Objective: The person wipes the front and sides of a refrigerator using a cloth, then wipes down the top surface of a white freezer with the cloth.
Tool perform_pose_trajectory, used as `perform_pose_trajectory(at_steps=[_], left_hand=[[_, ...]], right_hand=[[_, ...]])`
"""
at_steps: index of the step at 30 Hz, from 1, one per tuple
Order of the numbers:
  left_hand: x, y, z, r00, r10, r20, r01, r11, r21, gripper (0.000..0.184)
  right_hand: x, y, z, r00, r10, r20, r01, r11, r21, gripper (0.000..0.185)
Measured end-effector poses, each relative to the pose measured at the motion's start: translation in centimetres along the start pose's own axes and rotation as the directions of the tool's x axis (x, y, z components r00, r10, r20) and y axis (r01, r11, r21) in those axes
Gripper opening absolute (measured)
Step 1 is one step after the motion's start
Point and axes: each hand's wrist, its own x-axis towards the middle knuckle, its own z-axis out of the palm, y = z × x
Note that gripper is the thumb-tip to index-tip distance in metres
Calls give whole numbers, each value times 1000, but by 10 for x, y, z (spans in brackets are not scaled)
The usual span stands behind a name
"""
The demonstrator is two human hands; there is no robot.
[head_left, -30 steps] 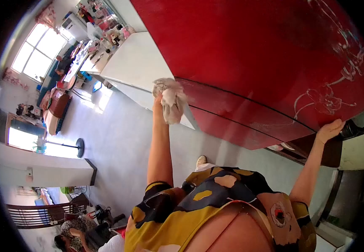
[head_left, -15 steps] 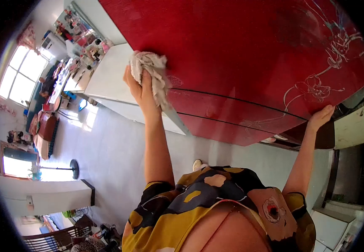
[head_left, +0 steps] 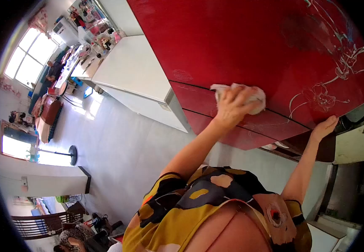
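Note:
My left hand (head_left: 236, 103) presses a crumpled white cloth (head_left: 256, 101) against the red door panel (head_left: 215, 46), close to the dark groove that crosses its lower part. Spread fingers lie over the cloth, and its folds stick out on both sides. On the right, my right hand (head_left: 325, 128) holds the panel's side edge, with its fingers extended along it; the thumb is hidden. Pale flower line work (head_left: 321, 97) decorates the panel near that hand. Behind the edge, a dark brown interior (head_left: 325, 151) shows.
A white cabinet (head_left: 127, 71) stands left of the panel, beside a cluttered table (head_left: 85, 63). A person (head_left: 55, 70) is near the window, and another person (head_left: 70, 239) is at the lower left. A round black stand base (head_left: 73, 155) rests on the grey floor (head_left: 123, 155).
My left hand has moved the cloth rightward and down across the red panel, from its left edge to the groove. My right hand stays at the side edge. The view has shifted slightly.

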Motion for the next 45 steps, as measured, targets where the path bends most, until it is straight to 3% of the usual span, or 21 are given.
perform_pose_trajectory(at_steps=[5,8,11,12,13,15,17,19,22,23,24,26,28,31,33,35,36,39,42,44,45], left_hand=[[-16,-64,-52,903,-405,-144,424,895,141,42],[-24,-102,-68,579,-727,-369,712,671,-205,61],[-16,-96,-64,493,-765,-415,736,621,-270,60],[-20,-78,-50,676,-640,-365,683,730,-16,59],[-12,-63,-25,293,-916,-274,459,386,-800,57],[-29,-35,-21,840,-525,-134,522,851,-62,38],[-19,-23,-46,883,-462,86,467,883,-53,46],[-25,-33,-60,835,-475,277,550,715,-432,55],[-48,-73,-85,468,-609,641,639,-268,-721,61],[-50,-72,-87,568,-686,454,670,65,-740,43],[-56,-78,-96,563,-675,477,674,42,-737,43],[-66,-105,-132,-52,-740,670,480,-607,-633,40],[-83,-117,-154,312,-770,556,88,-560,-824,33],[-69,-124,-172,430,-777,459,102,-463,-880,32],[-78,-128,-171,450,-783,430,223,-367,-903,32],[-89,-134,-169,572,-768,290,616,168,-769,36],[-103,-134,-164,558,-774,298,622,153,-768,36],[-131,-141,-147,597,-700,391,796,456,-398,40],[-135,-134,-131,578,-649,494,471,-229,-852,41],[-136,-127,-127,604,-601,523,45,-630,-776,42],[-132,-128,-131,604,-601,523,45,-629,-776,42]], right_hand=[[1,-8,-1,998,-38,56,39,999,-15,67],[0,-9,2,999,-43,33,43,999,18,70],[2,-8,3,1000,-28,-14,28,999,-34,69],[5,-7,3,998,-67,-3,67,997,-42,69],[7,-2,0,995,-98,-1,98,994,-54,69],[14,12,-4,994,-95,-53,90,992,-87,65],[17,26,-6,985,-130,-109,107,975,-197,65],[18,20,-7,986,-128,-106,110,980,-164,65],[15,9,-19,992,-106,-68,92,978,-189,64],[14,8,-18,995,-95,-21,88,973,-213,64],[7,21,-30,999,32,0,-31,970,-242,66],[-34,57,-40,991,137,-12,-135,957,-258,60],[-79,48,-34,958,285,17,-274,936,-220,50],[-196,144,-61,775,557,299,-499,829,-252,34],[-302,124,-49,350,805,480,-486,594,-641,28],[-317,33,-16,-13,852,524,-677,378,-631,41],[-336,0,16,-139,689,712,-511,566,-647,46],[-336,-74,87,-83,264,961,-500,823,-269,56],[-308,-156,130,-7,139,990,-613,782,-114,70],[-296,-202,150,24,75,997,-652,757,-41,73],[-293,-211,159,85,18,996,-688,725,46,75]])
